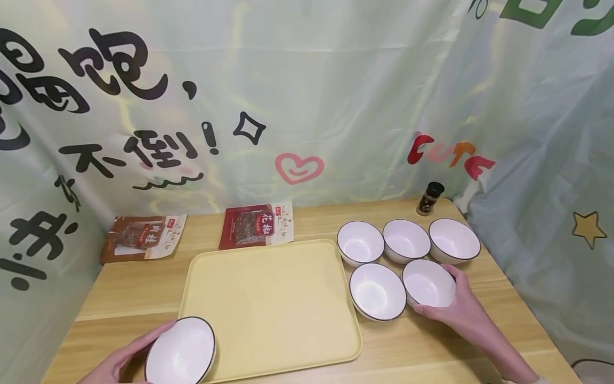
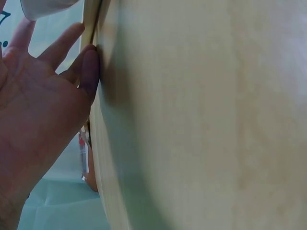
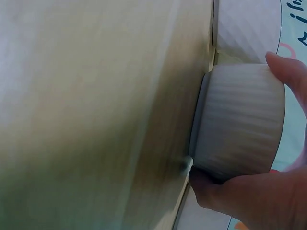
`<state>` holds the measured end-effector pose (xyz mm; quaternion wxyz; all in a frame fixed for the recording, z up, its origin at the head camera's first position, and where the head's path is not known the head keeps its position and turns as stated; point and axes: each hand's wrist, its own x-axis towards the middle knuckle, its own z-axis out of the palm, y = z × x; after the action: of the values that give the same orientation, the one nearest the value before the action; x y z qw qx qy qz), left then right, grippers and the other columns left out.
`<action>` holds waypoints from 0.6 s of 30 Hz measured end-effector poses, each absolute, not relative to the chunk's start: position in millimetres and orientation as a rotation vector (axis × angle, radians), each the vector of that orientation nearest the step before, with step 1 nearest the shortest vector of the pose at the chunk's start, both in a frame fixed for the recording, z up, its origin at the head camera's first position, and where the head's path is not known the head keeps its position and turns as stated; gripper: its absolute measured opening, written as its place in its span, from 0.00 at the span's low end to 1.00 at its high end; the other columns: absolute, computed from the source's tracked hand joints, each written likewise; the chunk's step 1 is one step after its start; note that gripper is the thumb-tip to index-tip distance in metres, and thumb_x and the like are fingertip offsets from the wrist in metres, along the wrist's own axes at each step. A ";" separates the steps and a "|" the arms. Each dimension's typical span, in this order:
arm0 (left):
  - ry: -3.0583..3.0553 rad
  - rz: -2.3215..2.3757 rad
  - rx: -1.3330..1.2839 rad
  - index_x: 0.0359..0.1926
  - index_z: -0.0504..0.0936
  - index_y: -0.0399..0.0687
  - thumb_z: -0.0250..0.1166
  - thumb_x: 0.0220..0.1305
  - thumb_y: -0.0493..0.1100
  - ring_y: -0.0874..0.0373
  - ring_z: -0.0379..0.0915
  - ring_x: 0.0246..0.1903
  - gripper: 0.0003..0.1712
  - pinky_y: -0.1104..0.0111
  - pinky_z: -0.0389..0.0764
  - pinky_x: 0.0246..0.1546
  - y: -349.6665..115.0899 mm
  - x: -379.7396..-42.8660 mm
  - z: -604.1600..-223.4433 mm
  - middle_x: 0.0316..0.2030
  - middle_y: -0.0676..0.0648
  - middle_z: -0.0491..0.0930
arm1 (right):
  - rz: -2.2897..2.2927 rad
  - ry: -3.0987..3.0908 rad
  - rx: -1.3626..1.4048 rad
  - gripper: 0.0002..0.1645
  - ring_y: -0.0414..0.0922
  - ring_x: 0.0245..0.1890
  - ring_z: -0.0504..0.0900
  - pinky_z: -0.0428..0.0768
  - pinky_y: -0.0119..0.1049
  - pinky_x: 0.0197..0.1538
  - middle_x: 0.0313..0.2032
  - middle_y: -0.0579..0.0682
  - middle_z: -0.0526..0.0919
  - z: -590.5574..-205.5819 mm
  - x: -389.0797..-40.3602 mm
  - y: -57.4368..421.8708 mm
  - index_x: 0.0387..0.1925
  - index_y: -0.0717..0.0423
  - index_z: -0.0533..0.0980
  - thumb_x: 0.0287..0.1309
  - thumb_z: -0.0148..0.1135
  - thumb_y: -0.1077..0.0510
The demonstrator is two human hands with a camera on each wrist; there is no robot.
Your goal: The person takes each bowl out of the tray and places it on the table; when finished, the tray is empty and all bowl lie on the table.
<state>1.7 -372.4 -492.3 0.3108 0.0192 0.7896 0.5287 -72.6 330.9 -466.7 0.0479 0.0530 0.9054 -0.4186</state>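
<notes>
My left hand (image 1: pixel 115 365) holds a white bowl (image 1: pixel 181 352) with a dark rim, which overlaps the tray's near left corner in the head view. Only the underside of that bowl (image 2: pixel 48 5) shows in the left wrist view, above the spread fingers. On the right, my right hand (image 1: pixel 458 306) grips another white bowl (image 1: pixel 428 282), fingers at its far rim and thumb low on its near side. The right wrist view shows this bowl's ribbed outer wall (image 3: pixel 240 120) upright at the table. Its left neighbour is a matching bowl (image 1: pixel 377 292).
A yellow tray (image 1: pixel 268 298) lies mid-table. Behind the gripped right bowl stand three more bowls (image 1: pixel 406 239) in a row. A black-capped spice jar (image 1: pixel 429 199) stands at the back right. Two spice packets, one red (image 1: pixel 256 225) and one brown (image 1: pixel 141 238), lie along the back.
</notes>
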 end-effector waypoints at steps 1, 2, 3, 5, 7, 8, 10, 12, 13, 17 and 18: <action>2.086 1.397 0.050 0.87 0.59 0.64 0.71 0.74 0.42 0.79 0.53 0.71 0.48 0.54 0.66 0.67 -372.4 2.0 -491.9 0.84 0.58 0.57 | -1.276 2.753 0.160 0.79 0.71 0.67 0.66 0.69 0.61 0.62 0.73 0.77 0.59 -466.5 -72.7 330.9 0.84 0.65 0.39 0.53 0.87 0.48; 2.092 1.391 0.051 0.87 0.59 0.64 0.71 0.74 0.42 0.81 0.52 0.71 0.48 0.51 0.67 0.68 -372.7 2.4 -491.8 0.84 0.59 0.57 | -1.276 2.746 0.159 0.79 0.71 0.67 0.66 0.69 0.61 0.62 0.73 0.78 0.59 -466.2 -72.8 330.6 0.84 0.64 0.38 0.53 0.87 0.48; 2.106 1.379 0.056 0.87 0.59 0.64 0.71 0.74 0.43 0.81 0.52 0.71 0.48 0.49 0.67 0.68 -373.0 2.7 -491.7 0.84 0.60 0.57 | -1.273 2.740 0.156 0.79 0.71 0.67 0.66 0.69 0.62 0.62 0.73 0.78 0.58 -465.9 -72.9 330.4 0.84 0.64 0.38 0.54 0.87 0.48; 2.135 1.354 0.065 0.87 0.59 0.65 0.71 0.73 0.44 0.82 0.52 0.70 0.48 0.45 0.67 0.68 -373.6 3.6 -491.8 0.84 0.60 0.57 | -1.271 2.724 0.150 0.79 0.71 0.67 0.66 0.69 0.62 0.62 0.73 0.79 0.58 -465.1 -73.2 329.9 0.85 0.63 0.37 0.55 0.86 0.48; 2.148 1.345 0.069 0.87 0.59 0.65 0.72 0.72 0.44 0.82 0.52 0.71 0.49 0.41 0.66 0.68 -374.2 4.5 -492.6 0.84 0.59 0.57 | -1.267 2.710 0.137 0.79 0.71 0.67 0.66 0.69 0.62 0.62 0.73 0.79 0.57 -464.0 -73.9 329.8 0.85 0.63 0.36 0.55 0.85 0.48; 2.147 1.345 0.068 0.87 0.59 0.66 0.73 0.72 0.44 0.81 0.52 0.71 0.50 0.42 0.66 0.68 -374.6 4.8 -493.1 0.84 0.59 0.57 | -1.276 2.702 0.129 0.79 0.72 0.67 0.65 0.69 0.63 0.62 0.73 0.80 0.56 -463.3 -74.5 329.9 0.85 0.64 0.35 0.56 0.85 0.49; 2.114 1.374 0.040 0.87 0.59 0.67 0.72 0.72 0.44 0.79 0.53 0.71 0.50 0.52 0.67 0.67 -375.1 4.8 -494.1 0.84 0.60 0.57 | -1.295 2.691 0.109 0.80 0.72 0.69 0.62 0.68 0.64 0.64 0.75 0.80 0.52 -461.3 -76.0 330.4 0.85 0.65 0.32 0.56 0.85 0.50; 2.068 1.423 0.022 0.87 0.58 0.67 0.71 0.73 0.42 0.79 0.54 0.70 0.49 0.58 0.68 0.66 -375.8 4.1 -495.2 0.83 0.64 0.57 | -1.315 2.686 0.091 0.81 0.72 0.71 0.58 0.65 0.65 0.66 0.77 0.79 0.48 -458.8 -77.1 331.2 0.85 0.66 0.31 0.56 0.84 0.52; 2.040 1.457 0.024 0.88 0.57 0.66 0.69 0.75 0.42 0.79 0.54 0.70 0.48 0.61 0.68 0.66 -375.8 3.5 -495.5 0.82 0.66 0.58 | -1.329 2.684 0.082 0.81 0.72 0.72 0.56 0.64 0.66 0.67 0.78 0.79 0.46 -457.3 -77.5 331.4 0.84 0.66 0.30 0.57 0.84 0.52; 2.015 1.546 0.049 0.89 0.53 0.59 0.60 0.82 0.40 0.81 0.57 0.71 0.43 0.73 0.69 0.67 -372.4 -0.6 -493.4 0.82 0.66 0.58 | -1.349 2.710 0.074 0.80 0.72 0.76 0.51 0.58 0.67 0.72 0.80 0.78 0.42 -451.2 -76.5 329.5 0.85 0.66 0.30 0.58 0.84 0.52; 2.035 1.552 0.049 0.89 0.52 0.57 0.58 0.84 0.41 0.83 0.57 0.71 0.41 0.76 0.69 0.66 -370.7 -2.0 -492.1 0.83 0.63 0.58 | -1.354 2.720 0.076 0.80 0.72 0.76 0.50 0.56 0.67 0.73 0.80 0.77 0.42 -449.7 -76.2 327.8 0.85 0.65 0.31 0.58 0.84 0.51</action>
<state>-2.0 -370.7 -492.1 0.2871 0.0182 0.7615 0.5808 -76.2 327.8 -449.7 0.0510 0.0251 0.8938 -0.4449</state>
